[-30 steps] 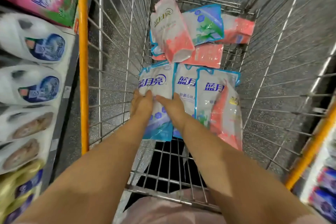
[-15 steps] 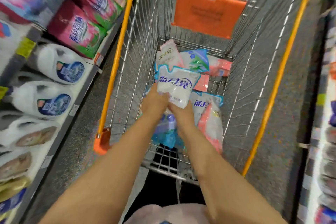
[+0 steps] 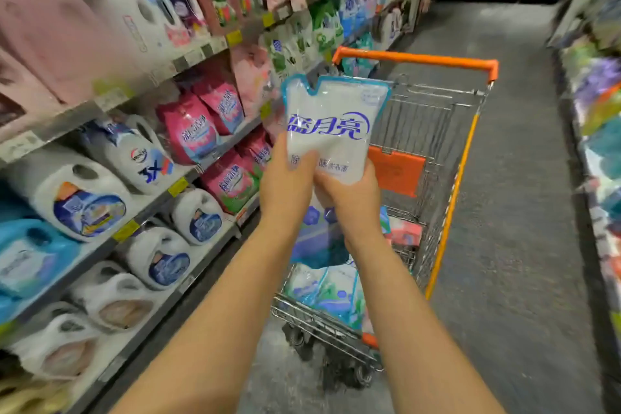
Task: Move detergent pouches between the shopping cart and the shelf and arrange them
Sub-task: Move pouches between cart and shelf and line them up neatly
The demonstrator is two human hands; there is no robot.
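A white detergent pouch [image 3: 331,118] with a blue rim and blue lettering is held upright above the shopping cart [image 3: 447,158]. My left hand [image 3: 287,183] grips its lower left part, thumb on the front. My right hand [image 3: 349,198] grips its lower right part. The pouch's blue bottom hangs below my hands. More pouches [image 3: 327,292] lie in the cart's near end, and a pink one [image 3: 405,233] lies farther in. The shelf [image 3: 201,171] stands to the left.
The left shelf holds white detergent jugs [image 3: 84,205], pink refill bags [image 3: 196,131] and yellow price tags. Another shelf [image 3: 601,151] of blurred goods runs along the right. A grey aisle floor [image 3: 510,212] lies between the cart and the right shelf.
Both hands have lifted the white pouch out of the cart to chest height. My view has swung up from the cart's floor towards the aisle and the left shelf.
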